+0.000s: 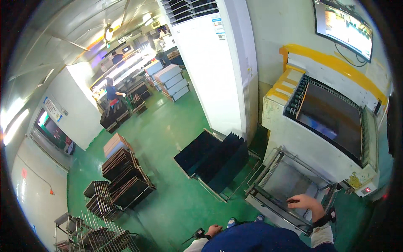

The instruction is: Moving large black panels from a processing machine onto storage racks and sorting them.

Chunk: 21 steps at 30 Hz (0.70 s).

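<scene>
My right hand (304,202) reaches out over a metal-framed rack cart (268,201) on the right. Its fingers stretch to the left, apart from one another, and I see nothing held in them. Whether the fingertips touch the cart's frame I cannot tell. My left hand (214,229) hangs low beside my body, and its fingers are too small and partly hidden to read. Beyond the cart, a large dark panel (329,115) lies on the rollers of a white machine (273,115).
Ahead stands a rack of upright dark panels (218,164). More panel racks (126,176) fill the left side, with a rod rack (92,233) nearer. A tall white cabinet (210,71) rises past the green floor (168,126). A person (112,91) works at far racks. A screen (344,27) hangs upper right.
</scene>
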Motion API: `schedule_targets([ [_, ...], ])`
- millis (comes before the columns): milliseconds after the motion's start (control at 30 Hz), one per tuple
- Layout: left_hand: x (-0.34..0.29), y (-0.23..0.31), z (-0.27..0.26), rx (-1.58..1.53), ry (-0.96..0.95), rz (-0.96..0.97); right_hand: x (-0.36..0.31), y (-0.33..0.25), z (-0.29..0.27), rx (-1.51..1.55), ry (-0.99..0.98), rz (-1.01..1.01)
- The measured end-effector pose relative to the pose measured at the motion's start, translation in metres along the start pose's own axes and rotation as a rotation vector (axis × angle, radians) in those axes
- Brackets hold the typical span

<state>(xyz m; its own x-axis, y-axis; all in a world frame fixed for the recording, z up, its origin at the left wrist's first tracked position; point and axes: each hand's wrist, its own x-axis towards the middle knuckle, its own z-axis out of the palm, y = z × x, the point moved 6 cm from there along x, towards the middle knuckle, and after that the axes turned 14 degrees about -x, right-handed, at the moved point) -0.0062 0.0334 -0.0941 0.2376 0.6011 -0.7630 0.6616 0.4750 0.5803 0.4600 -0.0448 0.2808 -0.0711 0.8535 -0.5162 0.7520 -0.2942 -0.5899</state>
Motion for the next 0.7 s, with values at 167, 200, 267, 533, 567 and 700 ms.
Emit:
schedule_targets([
  [167,-0.015,0.03,-0.003,0.108,-0.057,0.146,-0.019,-0.012,-0.004,0.074,0.087,0.064],
  [200,-0.012,0.021,-0.006,-0.018,-0.027,0.018,-0.019,-0.012,-0.001,0.07,0.085,0.06],
  [267,-0.01,0.011,-0.008,-0.142,-0.002,-0.109,-0.02,-0.004,0.005,-0.16,0.138,0.091],
  [533,0.022,-0.021,-0.006,0.052,-0.083,0.329,-0.02,0.009,0.016,-0.378,0.265,0.39],
  [567,0.019,-0.01,-0.005,0.056,-0.093,0.331,-0.022,0.01,0.015,-0.359,0.283,0.415],
  [700,-0.014,0.029,-0.012,0.006,-0.034,0.022,-0.027,0.012,0.011,-0.337,0.337,0.426],
])
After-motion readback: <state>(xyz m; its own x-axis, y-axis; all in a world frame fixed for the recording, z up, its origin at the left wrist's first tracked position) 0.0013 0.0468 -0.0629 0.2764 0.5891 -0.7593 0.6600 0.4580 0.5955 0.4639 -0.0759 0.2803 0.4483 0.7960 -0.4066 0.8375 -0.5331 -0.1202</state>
